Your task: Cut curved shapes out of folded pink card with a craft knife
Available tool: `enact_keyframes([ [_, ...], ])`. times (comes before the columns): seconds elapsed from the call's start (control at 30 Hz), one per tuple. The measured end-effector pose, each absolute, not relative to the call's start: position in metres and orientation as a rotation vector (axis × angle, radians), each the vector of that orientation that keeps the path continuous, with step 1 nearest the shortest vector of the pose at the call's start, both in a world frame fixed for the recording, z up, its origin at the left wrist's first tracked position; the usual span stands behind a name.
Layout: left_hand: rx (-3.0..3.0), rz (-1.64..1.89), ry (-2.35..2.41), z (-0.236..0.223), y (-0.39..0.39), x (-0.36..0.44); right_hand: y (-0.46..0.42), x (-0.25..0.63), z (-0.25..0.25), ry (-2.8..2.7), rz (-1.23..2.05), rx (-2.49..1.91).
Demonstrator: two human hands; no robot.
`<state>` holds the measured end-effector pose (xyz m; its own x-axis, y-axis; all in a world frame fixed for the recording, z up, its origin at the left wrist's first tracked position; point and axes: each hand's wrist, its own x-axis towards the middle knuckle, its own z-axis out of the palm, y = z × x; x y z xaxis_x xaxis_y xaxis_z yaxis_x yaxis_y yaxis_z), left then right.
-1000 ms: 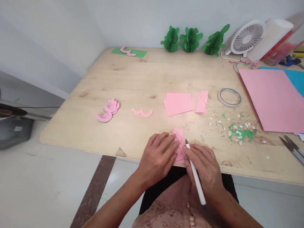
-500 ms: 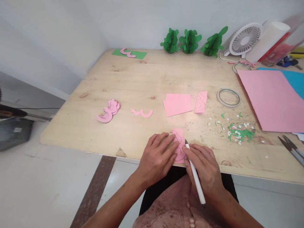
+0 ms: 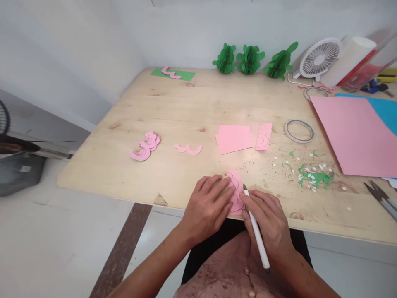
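Note:
At the table's front edge lies a small pink paper strip (image 3: 235, 178) with a wavy outline drawn on it. My left hand (image 3: 208, 205) rests flat on its left side, fingers stretched out and holding it down. A white pen (image 3: 258, 236) with dark ends is gripped in my right hand (image 3: 269, 219), which touches the strip's right edge. The pen slants back towards me, its dark upper end beside the paper. Farther off are a wavy pink cutout (image 3: 187, 149), blank pink paper pieces (image 3: 234, 138) and a second strip with a drawn outline (image 3: 263, 136).
Pink cutouts (image 3: 145, 147) are piled at left. To the right lie a tape roll (image 3: 299, 131), green and white scraps (image 3: 314, 178), scissors (image 3: 381, 198) and large pink sheets (image 3: 356, 136). Green paper figures (image 3: 249, 61) and a white fan (image 3: 321, 58) stand at the back.
The view has shifted slightly, so the table and its things appear a little lower and to the right. Both hands, the pen and the strip keep nearly the same arrangement.

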<state>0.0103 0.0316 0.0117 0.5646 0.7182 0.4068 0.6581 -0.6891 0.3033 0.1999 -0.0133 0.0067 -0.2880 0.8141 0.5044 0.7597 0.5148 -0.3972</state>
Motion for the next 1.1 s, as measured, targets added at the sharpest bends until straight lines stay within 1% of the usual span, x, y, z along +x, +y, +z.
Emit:
enact_keyframes([
  [0.33,2.683,0.772,1.182,0.011,0.031,0.009,-0.013,0.2,0.004,-2.079,0.069,-1.288],
  [0.6,2.679,0.782,1.187,0.011,0.031,0.009,-0.012,0.199,0.011,-2.06,0.101,-1.318],
  [0.73,2.675,0.785,1.187,0.011,0.031,0.009,-0.005,0.2,0.019,-1.966,0.251,-1.312],
  [0.93,2.68,0.777,1.191,0.01,0.031,0.009,0.012,0.2,0.033,-1.723,0.63,-1.363],
  [1.1,2.677,0.763,1.186,0.009,0.031,0.008,0.028,0.197,0.035,-1.65,0.714,-1.37],
])
